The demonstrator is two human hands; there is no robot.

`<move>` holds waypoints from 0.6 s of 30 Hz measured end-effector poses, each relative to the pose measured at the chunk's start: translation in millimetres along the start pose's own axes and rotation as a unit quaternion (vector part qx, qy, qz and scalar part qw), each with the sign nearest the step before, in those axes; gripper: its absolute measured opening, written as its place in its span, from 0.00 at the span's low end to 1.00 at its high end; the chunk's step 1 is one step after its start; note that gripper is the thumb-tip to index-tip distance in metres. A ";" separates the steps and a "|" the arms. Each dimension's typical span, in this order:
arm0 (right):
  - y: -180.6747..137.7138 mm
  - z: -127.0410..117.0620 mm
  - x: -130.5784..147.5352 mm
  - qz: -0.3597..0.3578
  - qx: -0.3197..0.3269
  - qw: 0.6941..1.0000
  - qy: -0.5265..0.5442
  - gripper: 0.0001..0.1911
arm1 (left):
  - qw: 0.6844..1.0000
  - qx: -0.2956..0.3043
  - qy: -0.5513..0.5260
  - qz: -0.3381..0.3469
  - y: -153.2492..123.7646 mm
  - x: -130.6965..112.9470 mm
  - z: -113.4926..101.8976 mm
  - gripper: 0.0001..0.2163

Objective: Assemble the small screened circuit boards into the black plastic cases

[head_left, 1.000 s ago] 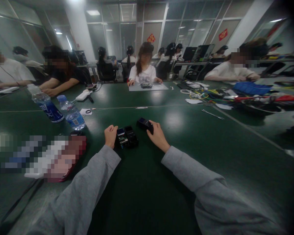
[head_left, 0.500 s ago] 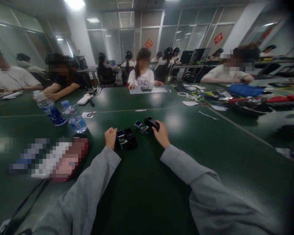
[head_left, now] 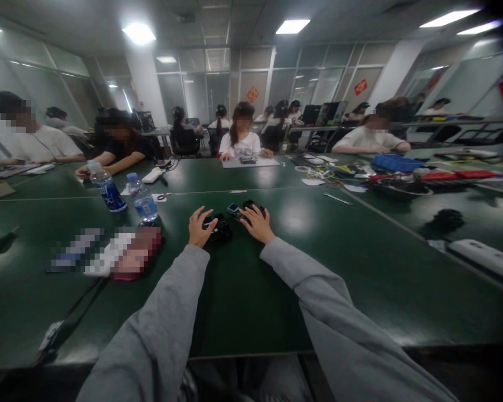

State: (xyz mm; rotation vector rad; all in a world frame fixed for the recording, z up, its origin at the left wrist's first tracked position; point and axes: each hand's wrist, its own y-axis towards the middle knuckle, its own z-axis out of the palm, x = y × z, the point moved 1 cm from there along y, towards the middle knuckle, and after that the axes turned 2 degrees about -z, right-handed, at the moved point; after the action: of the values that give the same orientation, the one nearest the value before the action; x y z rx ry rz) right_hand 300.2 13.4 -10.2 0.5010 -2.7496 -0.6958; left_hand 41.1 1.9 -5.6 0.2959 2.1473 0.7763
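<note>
My left hand has its fingers spread and rests against the left side of a pair of small black electronic modules on the green table. My right hand lies with fingers stretched over a black box-shaped part. Between the two sits a small module with a blue screen. Both arms wear grey sleeves and reach far forward. Neither hand lifts anything off the table.
Two water bottles stand to the left, with a pink blurred item nearer. A metal tool, cables and a blue tray lie to the right. Several people sit around the table. The table's near edge shows.
The view has pulled back and up. My left fist has opened with fingers spread. My right hand has brought the black box in beside the blue-screen module and flattened over it.
</note>
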 end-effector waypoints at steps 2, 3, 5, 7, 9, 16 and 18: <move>-6.7 -3.1 7.4 0.003 -0.007 1.000 -0.004 0.23 | 0.996 0.052 0.052 0.051 -12.0 -8.9 0.0 0.19; -12.1 -5.6 12.8 0.002 -0.009 1.000 -0.007 0.23 | 0.992 0.079 0.069 0.074 -17.7 -12.3 0.6 0.20; -27.4 -12.0 26.3 0.000 -0.009 1.000 -0.013 0.22 | 0.982 0.125 0.093 0.108 -27.5 -17.0 1.4 0.22; -46.6 -19.4 41.4 -0.005 -0.006 1.000 -0.020 0.23 | 0.980 0.131 0.103 0.108 -34.8 -18.6 0.0 0.23; -64.9 -27.1 54.9 -0.009 -0.006 1.000 -0.025 0.24 | 0.982 0.122 0.098 0.104 -40.0 -17.7 -3.0 0.21; -78.3 -36.7 67.3 -0.012 0.011 1.000 -0.026 0.23 | 0.976 0.149 0.060 0.146 -42.5 -8.4 -9.6 0.20; -74.4 -34.5 64.8 -0.011 0.010 0.999 -0.029 0.24 | 0.975 0.149 0.060 0.153 -40.8 -7.2 -9.5 0.20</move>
State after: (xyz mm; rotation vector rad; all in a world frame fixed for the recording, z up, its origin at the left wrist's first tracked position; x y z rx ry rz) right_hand 272.4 -87.4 -7.3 0.5255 -2.8113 -0.6992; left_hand 40.5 -37.4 -21.8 0.7687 2.3647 0.6489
